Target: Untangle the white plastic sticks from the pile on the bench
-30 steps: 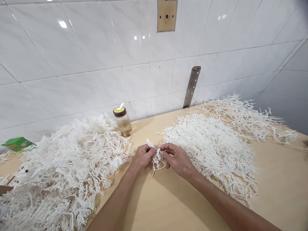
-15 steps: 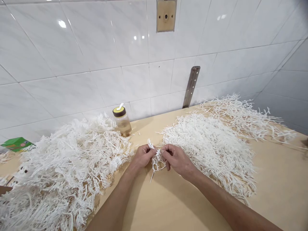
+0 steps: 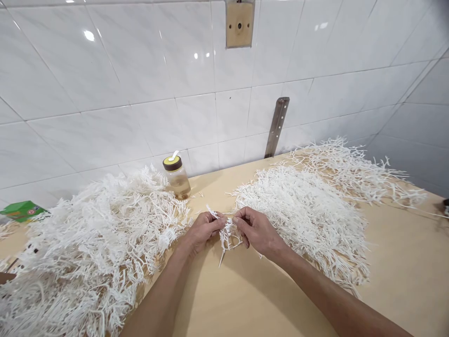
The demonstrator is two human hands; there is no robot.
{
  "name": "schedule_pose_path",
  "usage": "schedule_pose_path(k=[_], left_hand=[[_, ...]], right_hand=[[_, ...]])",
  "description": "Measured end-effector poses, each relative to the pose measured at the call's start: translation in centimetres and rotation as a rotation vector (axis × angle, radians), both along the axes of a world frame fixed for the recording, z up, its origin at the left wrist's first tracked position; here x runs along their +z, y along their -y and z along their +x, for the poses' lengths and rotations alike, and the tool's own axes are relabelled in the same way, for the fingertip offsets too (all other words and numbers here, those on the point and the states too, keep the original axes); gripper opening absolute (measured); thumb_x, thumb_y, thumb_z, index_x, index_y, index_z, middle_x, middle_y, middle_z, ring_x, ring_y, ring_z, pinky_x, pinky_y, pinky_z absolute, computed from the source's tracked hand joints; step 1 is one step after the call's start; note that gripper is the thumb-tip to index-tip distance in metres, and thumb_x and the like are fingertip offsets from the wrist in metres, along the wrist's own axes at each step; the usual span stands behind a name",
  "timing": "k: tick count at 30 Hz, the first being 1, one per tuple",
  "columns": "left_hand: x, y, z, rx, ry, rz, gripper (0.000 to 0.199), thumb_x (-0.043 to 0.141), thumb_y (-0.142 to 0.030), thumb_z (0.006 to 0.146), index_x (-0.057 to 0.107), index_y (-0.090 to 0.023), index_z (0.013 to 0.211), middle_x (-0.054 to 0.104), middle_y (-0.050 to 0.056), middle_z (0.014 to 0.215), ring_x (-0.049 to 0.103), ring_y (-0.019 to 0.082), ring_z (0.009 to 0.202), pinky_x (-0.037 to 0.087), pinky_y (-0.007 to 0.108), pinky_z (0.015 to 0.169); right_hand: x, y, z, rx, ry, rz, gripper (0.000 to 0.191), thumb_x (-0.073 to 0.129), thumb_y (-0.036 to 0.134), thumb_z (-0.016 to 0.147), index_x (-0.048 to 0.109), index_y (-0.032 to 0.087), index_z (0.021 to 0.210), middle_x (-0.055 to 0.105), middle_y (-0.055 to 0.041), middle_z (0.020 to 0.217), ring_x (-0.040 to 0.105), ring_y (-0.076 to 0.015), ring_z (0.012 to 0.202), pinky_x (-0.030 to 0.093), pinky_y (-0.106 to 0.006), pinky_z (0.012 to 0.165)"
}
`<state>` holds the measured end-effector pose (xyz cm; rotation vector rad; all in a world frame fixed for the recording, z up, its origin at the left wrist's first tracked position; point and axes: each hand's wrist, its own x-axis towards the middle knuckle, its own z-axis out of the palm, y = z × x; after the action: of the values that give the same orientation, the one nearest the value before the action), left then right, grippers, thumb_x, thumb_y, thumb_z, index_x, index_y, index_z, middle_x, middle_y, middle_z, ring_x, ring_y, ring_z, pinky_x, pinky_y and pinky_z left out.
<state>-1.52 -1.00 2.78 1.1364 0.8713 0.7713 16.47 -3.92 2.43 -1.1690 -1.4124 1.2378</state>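
Both hands are working over the pale wooden tabletop (image 3: 224, 299), between two white heaps. The left hand (image 3: 203, 230) is closing its thumb and fingers together on a branched white plastic-like sprig (image 3: 226, 234); the right hand (image 3: 258, 232) is pinching the same sprig from the other side, thumb against forefinger. The sprig is showing a matte white surface and many short, forked twigs, which are clustering most thickly between the hands. A small fringed end is projecting beyond the left fingers, slanting toward the wall. Below, thinner branches are curving into an open loop toward the right hand, and a straighter stem is pointing down toward the wearer, tapering at its end. The twigs at the fingertips are appearing small and partly covered, so the exact points of grip are probably best read as approximate.

A tall tangled heap (image 3: 105, 234) is spreading on the left, and a flatter branched heap (image 3: 305, 215) is lying on the right, with a looser spread of sprigs (image 3: 354, 168) extending behind it. A clear bottle (image 3: 179, 183) with a yellow-and-brown lid is standing beside the left heap, holding a brownish liquid. A green carton (image 3: 23, 210) is resting at far left. A perforated metal strip (image 3: 277, 127) is standing against the tiled wall (image 3: 147, 126).
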Motion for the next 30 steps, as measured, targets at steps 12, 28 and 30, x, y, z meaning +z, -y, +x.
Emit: schedule_pose_path(k=[12,28,30], left_hand=[[0.5,0.0,0.0,-0.076,-0.023,-0.015,0.042,0.080,-0.050,0.063,0.064,-0.011,0.071,0.047,-0.003,0.054,0.031,0.005,0.045,0.019,0.022,0.045],[-0.2,-0.2,0.1,-0.117,-0.250,0.206,0.033,0.070,-0.046,0.072,0.065,-0.013,0.070,0.052,0.000,0.061,0.043,0.011,0.056,0.031,0.024,0.053],[0.3,0.0,0.3,-0.153,-0.297,0.236,0.032,0.067,-0.045,0.075,0.063,-0.013,0.071,0.051,-0.001,0.063,0.042,0.010,0.058,0.031,0.024,0.055]], right_hand=[[0.7,0.1,0.4,0.078,0.099,-0.040,0.024,0.059,0.040,0.084,0.064,0.016,0.085,0.059,0.0018,0.068,0.051,-0.0080,0.042,0.047,-0.023,0.039],[-0.2,-0.6,1.6,0.188,0.090,-0.100,0.032,0.064,0.048,0.082,0.059,0.016,0.080,0.057,0.0023,0.063,0.055,-0.0097,0.046,0.046,-0.023,0.047],[-0.9,-0.8,1.9,0.203,0.064,-0.130,0.032,0.067,0.047,0.080,0.058,0.016,0.080,0.057,0.0025,0.062,0.054,-0.0096,0.046,0.045,-0.023,0.047]])
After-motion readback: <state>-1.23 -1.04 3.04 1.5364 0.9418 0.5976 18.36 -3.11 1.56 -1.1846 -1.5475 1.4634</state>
